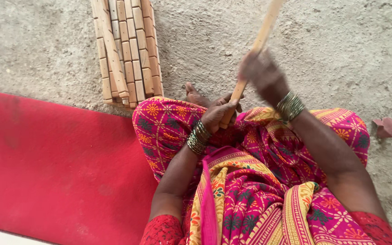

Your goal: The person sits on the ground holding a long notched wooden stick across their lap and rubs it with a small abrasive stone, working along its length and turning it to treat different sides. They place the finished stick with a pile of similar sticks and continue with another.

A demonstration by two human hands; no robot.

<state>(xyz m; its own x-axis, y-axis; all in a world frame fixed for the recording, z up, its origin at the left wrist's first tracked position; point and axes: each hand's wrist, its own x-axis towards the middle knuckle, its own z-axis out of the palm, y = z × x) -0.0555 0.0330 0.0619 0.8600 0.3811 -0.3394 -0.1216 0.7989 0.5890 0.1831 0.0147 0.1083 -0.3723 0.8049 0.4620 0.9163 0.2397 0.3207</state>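
Seated figure working a long wooden stick (pixel 256 47), which rose diagonally from the lap toward the upper edge of the view. The left hand (pixel 219 114) was closed around the stick's lower end, just above the patterned pink cloth (pixel 259 181) over the knees. The right hand (pixel 263 72), blurred, lay against the stick higher up; whether its fingers were wrapped or flat could not be told. Judged from this, good work would call for a firm lower grip so the stick cannot twist, and even pressure from the upper hand. To the left of the stick, well apart, lay a bundle of notched wooden sticks (pixel 128 50) on the concrete floor (pixel 332 50); below the bundle, a red mat (pixel 55 172). Nothing obstructed the stick.
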